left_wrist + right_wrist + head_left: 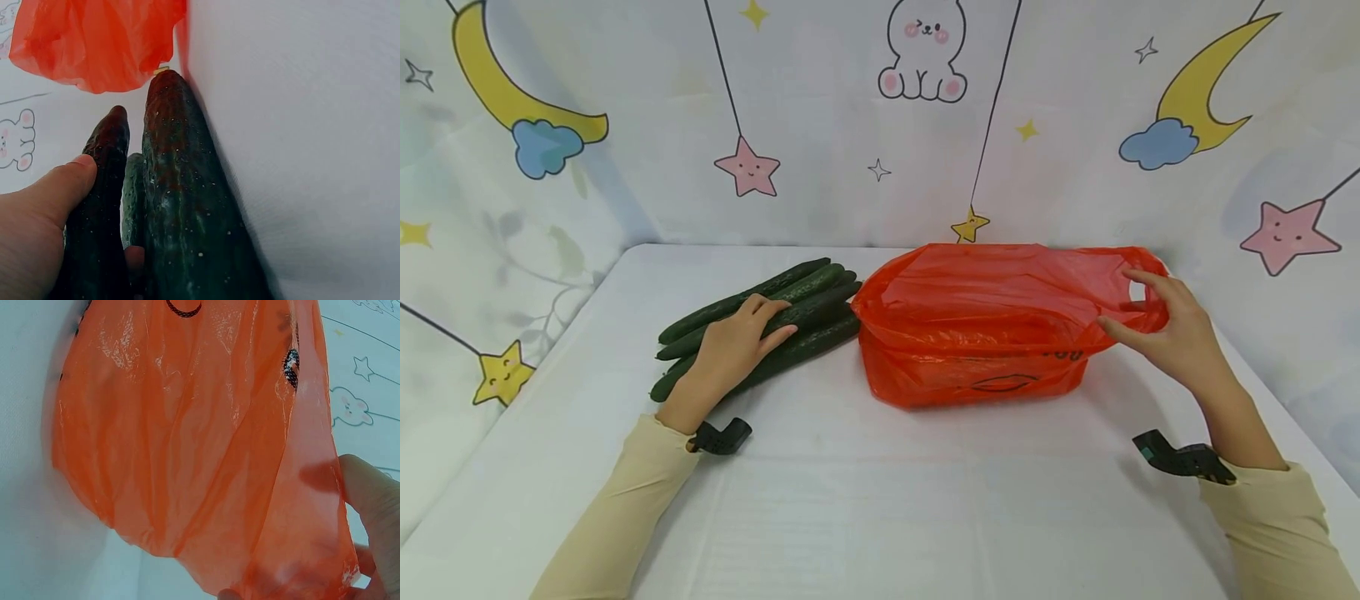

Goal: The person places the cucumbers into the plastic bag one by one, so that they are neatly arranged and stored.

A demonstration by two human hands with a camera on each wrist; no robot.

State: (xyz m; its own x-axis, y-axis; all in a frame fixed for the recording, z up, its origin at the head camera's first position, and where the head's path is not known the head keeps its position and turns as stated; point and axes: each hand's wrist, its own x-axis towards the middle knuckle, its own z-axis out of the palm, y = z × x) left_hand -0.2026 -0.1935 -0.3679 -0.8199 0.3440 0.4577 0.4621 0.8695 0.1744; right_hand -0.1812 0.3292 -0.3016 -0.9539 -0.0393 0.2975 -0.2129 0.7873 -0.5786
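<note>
Several dark green cucumbers (801, 335) lie side by side in a slanting pile on the left of the table. My left hand (735, 339) is over the pile and grips one cucumber (99, 215), thumb on one side and a fingertip showing on the other. A thicker cucumber (181, 187) lies beside it. To the right sits a red plastic bag (973, 379), its mouth spread wide. At the bag's right end my right hand (1180, 333) holds the handle part, thumb in front and fingers at the handle hole. The bag's inside is mostly hidden behind its front wall.
A white cloth covers the table (865, 508), and a patterned curtain (820, 100) hangs behind and at both sides. The cucumbers' right ends come close to the bag's left edge. A black camera (722, 437) is strapped on the left wrist, another camera (1183, 458) on the right.
</note>
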